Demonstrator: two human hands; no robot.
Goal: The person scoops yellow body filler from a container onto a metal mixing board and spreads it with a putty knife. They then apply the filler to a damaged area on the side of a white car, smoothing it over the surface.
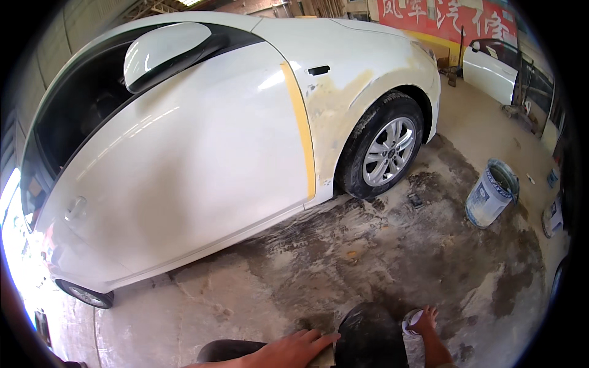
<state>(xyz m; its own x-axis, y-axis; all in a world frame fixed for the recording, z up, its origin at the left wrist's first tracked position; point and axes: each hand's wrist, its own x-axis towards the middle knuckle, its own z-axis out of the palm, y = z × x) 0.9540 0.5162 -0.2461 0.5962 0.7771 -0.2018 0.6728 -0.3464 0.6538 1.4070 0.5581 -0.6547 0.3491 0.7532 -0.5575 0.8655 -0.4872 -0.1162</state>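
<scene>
My left hand [294, 347] lies low in the middle with its fingers stretched out, the tips by my dark-clad knee [368, 337]. Partly under those fingers is a beige thing [324, 358], too covered to name. To the right of the knee, my right hand [426, 320] is closed at a small white, rounded thing [407, 320], whose kind I cannot make out. Neither hand touches the white car [227, 141] in front of me. Yellow masking tape [299, 126] runs down the door's front edge, beside a fender [334, 101] with beige, sanded-looking patches.
Beyond the tape is the front wheel [389, 152]. A blue and white bucket [489, 199] stands on the stained, dusty floor [294, 276] at the right. Farther back, a detached white car door [491, 70] leans near a red sign [451, 21].
</scene>
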